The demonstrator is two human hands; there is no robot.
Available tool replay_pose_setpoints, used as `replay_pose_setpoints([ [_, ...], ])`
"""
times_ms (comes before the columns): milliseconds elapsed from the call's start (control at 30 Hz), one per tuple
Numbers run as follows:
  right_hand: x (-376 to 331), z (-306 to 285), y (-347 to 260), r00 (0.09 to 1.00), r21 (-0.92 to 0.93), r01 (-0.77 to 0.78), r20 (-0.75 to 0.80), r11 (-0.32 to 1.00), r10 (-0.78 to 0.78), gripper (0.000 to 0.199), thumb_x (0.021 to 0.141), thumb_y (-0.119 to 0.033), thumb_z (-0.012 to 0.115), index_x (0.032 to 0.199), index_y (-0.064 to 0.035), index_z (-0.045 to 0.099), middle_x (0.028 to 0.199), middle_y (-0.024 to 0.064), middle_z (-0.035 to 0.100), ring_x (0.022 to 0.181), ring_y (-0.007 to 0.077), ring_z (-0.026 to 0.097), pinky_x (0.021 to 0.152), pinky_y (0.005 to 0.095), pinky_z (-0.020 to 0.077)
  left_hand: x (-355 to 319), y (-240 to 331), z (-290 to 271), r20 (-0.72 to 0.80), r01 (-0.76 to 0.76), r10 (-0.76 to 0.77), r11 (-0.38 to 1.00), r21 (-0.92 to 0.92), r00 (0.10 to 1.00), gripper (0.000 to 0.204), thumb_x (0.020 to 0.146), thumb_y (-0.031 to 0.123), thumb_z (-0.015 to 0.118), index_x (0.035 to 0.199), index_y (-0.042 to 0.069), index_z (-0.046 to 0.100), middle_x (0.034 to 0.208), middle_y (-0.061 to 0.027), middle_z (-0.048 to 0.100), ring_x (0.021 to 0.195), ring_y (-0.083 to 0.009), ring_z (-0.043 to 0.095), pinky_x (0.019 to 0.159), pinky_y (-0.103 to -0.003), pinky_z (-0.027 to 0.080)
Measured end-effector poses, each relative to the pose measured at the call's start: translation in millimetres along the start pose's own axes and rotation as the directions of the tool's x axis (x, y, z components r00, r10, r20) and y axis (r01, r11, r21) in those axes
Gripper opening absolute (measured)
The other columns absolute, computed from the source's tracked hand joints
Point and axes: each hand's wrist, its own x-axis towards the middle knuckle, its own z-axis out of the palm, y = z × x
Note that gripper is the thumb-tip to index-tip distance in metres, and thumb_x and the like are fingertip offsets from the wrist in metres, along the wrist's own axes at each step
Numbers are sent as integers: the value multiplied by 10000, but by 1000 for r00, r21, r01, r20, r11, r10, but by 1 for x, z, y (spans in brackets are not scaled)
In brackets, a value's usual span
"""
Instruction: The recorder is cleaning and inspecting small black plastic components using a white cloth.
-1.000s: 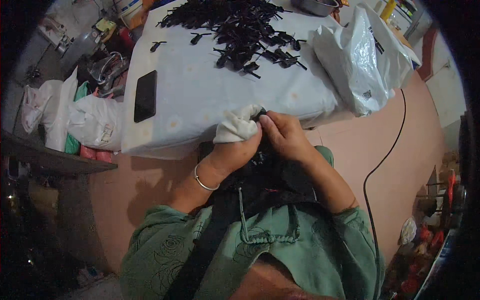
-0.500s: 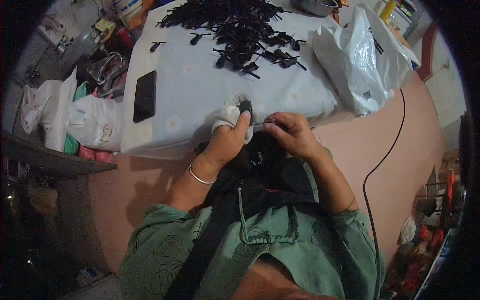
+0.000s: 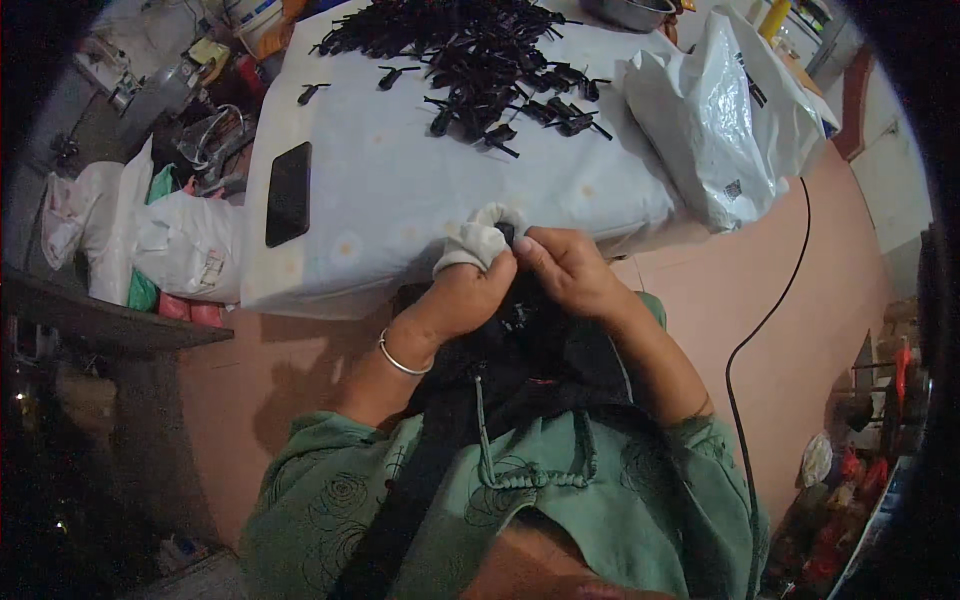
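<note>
1. A large white plastic bag [image 3: 725,120], crumpled, with a small dark printed patch low on its side, is seen at the right end of the white-covered table [image 3: 400,200]. A second white bag [image 3: 185,245] with a pale label is seen on the floor just left of the table.
2. The left hand [image 3: 465,295] is closed around a white cloth [image 3: 478,240], which is wrapped over its fingers; a silver bangle [image 3: 398,357] is worn on the wrist.
3. The right hand [image 3: 565,270] is curled narrowly, fingertips pinched beside the cloth on a small black part [image 3: 507,235], mostly hidden between the hands at the table's near edge.
4. A heap of black parts [image 3: 470,45] is spread across the far side of the table, well apart from the hands.
5. A black phone [image 3: 288,193] is laid flat near the left edge.
6. A black cable [image 3: 770,310] is run over the pink floor on the right.
</note>
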Motion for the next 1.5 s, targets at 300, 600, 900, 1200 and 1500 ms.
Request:
replay_pose_setpoints([
  [300, 3, 10, 9, 997, 276, -69, 42, 959, 59, 325, 887, -255, 457, 721, 21, 499, 539, 120, 402, 537, 113, 385, 510, 309, 380, 0, 13, -2, 41, -235, 235, 913, 334, 971, 174, 755, 76, 501, 906, -11, 496, 939, -211, 501, 846, -363, 503, 735, -390, 419],
  [600, 76, -21, 30, 919, -604, -74, -350, 794, -181, 244, 800, -260, 537, 815, -16, 548, 665, 174, 562, 592, 273, 564, 572, 381, 436, 6, -4, -12, 133, -269, 236, 896, 354, 963, 262, 799, 109, 530, 1039, 5, 525, 903, -179, 563, 828, -282, 545, 736, -338, 434],
  [900, 42, -6, 24, 978, -751, 16, -126, 660, -167, 80, 703, -127, 528, 767, -79, 522, 688, 137, 536, 660, 331, 551, 569, 417, 446, 18, 6, -25, -127, -297, 434, 774, 560, 892, 186, 779, 69, 541, 948, -8, 558, 816, -157, 579, 700, -264, 559, 644, -319, 450],
  [1200, 11, -7, -3, 923, -435, 352, 17, 829, -384, 50, 741, -74, 582, 745, -54, 535, 668, 107, 538, 525, 251, 517, 490, 332, 416, 17, 4, -13, -66, 92, -92, 996, -2, 994, 241, 805, 90, 538, 1028, 3, 511, 735, -53, 571, 630, -138, 540, 568, -263, 441],
  [1500, 10, 0, 6, 991, 170, 39, -134, 985, -16, 254, 835, -199, 548, 704, 16, 520, 532, 104, 447, 483, 158, 390, 473, 300, 355, 10, 30, -8, 63, 248, -242, 960, -131, 968, 228, 810, 80, 524, 1025, 6, 512, 687, 4, 547, 597, -72, 518, 521, -223, 432],
])
